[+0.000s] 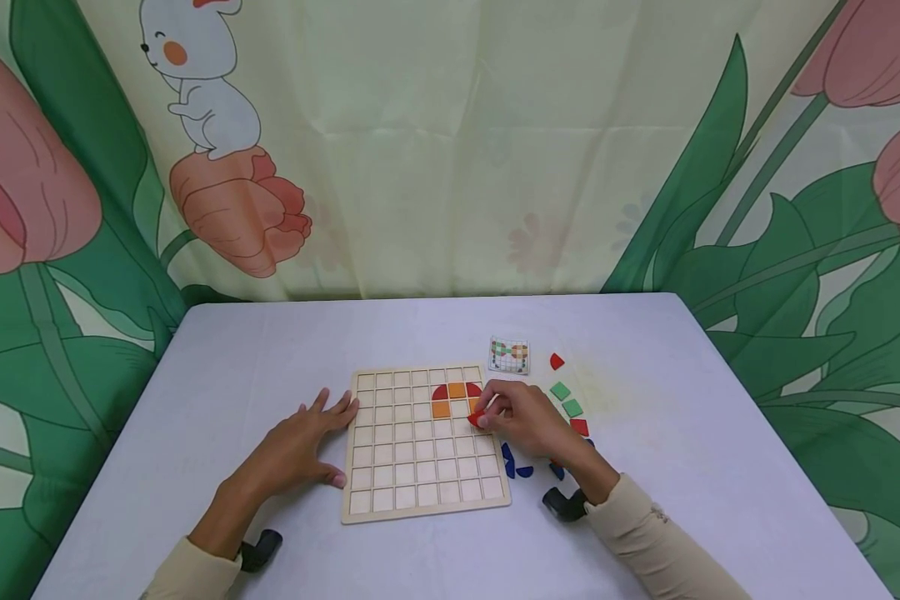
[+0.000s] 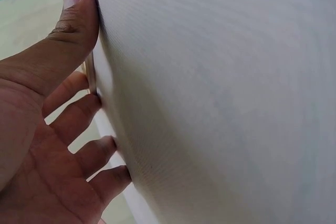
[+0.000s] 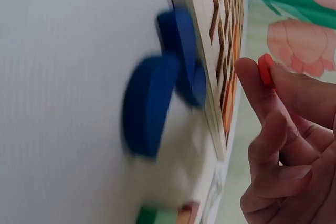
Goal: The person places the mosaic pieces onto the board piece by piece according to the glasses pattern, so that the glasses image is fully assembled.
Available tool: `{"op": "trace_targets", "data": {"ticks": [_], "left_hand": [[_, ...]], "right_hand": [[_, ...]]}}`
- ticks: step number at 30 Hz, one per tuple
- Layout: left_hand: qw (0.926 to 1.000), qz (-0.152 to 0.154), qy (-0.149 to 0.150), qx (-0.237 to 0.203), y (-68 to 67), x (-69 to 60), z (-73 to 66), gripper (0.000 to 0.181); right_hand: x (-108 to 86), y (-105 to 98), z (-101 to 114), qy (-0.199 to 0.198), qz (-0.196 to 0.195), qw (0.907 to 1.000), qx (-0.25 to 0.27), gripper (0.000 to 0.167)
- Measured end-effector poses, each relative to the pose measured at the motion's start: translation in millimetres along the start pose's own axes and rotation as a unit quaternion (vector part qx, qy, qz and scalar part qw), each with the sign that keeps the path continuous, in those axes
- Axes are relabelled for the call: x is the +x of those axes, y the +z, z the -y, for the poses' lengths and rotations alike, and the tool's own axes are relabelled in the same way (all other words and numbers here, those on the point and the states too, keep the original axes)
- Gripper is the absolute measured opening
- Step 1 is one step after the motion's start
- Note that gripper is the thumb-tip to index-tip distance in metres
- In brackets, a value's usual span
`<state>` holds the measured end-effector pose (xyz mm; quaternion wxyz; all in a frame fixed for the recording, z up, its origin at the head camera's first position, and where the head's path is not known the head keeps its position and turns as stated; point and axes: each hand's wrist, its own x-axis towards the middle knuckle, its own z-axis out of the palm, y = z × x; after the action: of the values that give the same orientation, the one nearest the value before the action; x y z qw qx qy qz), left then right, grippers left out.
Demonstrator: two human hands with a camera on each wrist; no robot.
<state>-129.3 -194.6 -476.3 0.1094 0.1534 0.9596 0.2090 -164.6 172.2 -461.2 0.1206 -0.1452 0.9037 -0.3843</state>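
Observation:
A wooden grid board lies flat on the table. In its upper right cells sit orange squares and red rounded pieces, partly covered by my right hand. My right hand pinches a small red block between thumb and forefinger, over the right side of the board. With fingers spread, my left hand touches the board's left edge; its thumb and fingertips show in the left wrist view, the palm off the table.
Right of the board lie several blue half-round blocks, green squares, a red square and a red rounded piece. A small pattern card lies beyond the board's upper right corner. A printed curtain hangs behind the table.

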Motion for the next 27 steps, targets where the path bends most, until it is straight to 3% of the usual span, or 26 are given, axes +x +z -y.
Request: {"op": "trace_targets", "data": {"ticks": [14, 27], "left_hand": [[1.0, -0.003, -0.001, 0.002, -0.4, 0.1, -0.5, 0.12], [1.0, -0.003, 0.001, 0.004, 0.7, 0.6, -0.4, 0.119]], "right_hand": [[5.3, 19.4, 19.7, 0.016, -0.034, 0.9993, 0.006, 0.014], [23.9, 31.8, 31.9, -0.007, -0.01, 0.9971, -0.075, 0.02]]}}
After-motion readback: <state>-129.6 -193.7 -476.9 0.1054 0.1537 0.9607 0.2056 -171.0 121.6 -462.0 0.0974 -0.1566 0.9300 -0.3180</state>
